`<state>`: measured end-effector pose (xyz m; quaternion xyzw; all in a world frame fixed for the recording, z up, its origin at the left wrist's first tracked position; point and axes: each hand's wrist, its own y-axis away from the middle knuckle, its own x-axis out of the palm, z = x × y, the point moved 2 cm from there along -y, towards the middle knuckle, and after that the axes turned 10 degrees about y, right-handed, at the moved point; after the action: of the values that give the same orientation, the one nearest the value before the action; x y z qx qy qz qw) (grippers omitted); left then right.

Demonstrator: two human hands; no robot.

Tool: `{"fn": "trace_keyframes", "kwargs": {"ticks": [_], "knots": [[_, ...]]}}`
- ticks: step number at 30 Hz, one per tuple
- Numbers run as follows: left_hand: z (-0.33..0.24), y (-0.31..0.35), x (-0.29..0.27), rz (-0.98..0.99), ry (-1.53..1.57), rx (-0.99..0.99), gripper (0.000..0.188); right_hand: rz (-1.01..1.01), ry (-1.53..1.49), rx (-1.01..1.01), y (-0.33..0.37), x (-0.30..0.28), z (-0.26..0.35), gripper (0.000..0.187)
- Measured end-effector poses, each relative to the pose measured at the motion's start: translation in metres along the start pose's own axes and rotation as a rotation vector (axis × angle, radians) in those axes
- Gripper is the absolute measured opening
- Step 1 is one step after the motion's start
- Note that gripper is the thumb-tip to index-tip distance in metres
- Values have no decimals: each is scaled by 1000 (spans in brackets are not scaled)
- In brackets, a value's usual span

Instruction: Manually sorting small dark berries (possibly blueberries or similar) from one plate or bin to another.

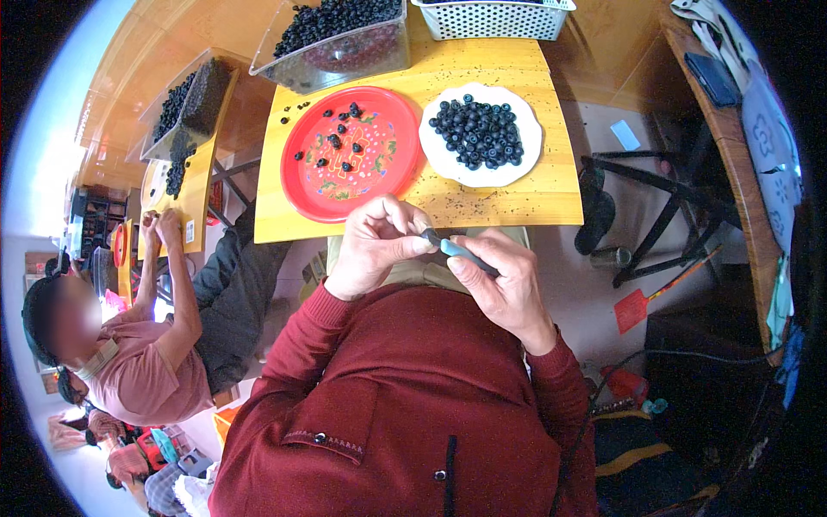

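Note:
Above my lap, my left hand pinches a small dark round piece between thumb and fingertips. My right hand is closed around a slim tool with a light-blue and dark handle, its tip touching or very near that piece. Just beyond my hands lies a red round tray with a printed pattern and several loose dark pieces. To its right, a white scalloped plate carries a heap of round blue-black pieces with ring-like tops. Whether these are berries or beads I cannot tell.
Behind the tray stands a clear bin full of dark pieces, beside a white perforated basket. Dark crumbs dot the yellow table. A co-worker sits at another table on the left. A red fly swatter is at right.

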<state>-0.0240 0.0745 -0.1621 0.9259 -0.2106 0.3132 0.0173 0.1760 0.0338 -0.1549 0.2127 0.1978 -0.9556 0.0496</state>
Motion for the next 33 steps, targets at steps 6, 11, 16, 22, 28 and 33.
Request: {"fn": "trace_keyframes", "kwargs": {"ticks": [6, 11, 16, 22, 28, 33], "knots": [[2, 1, 2, -26, -5, -5, 27, -13, -7, -4, 2, 0, -4, 30], [4, 0, 4, -20, -11, -10, 28, -31, -7, 17, 4, -2, -5, 21], [3, 1, 9, -7, 7, -17, 31, 9, 38, 69, 5, -6, -11, 26], [-7, 1, 23, 11, 18, 0, 33, -29, -55, 191, 11, -15, -23, 35], [1, 1, 14, -36, 9, -25, 31, -6, -65, 92, 10, -12, -12, 28], [4, 2, 12, -33, -10, -31, 30, 0, 4, 28, 7, -12, -4, 26]]}}
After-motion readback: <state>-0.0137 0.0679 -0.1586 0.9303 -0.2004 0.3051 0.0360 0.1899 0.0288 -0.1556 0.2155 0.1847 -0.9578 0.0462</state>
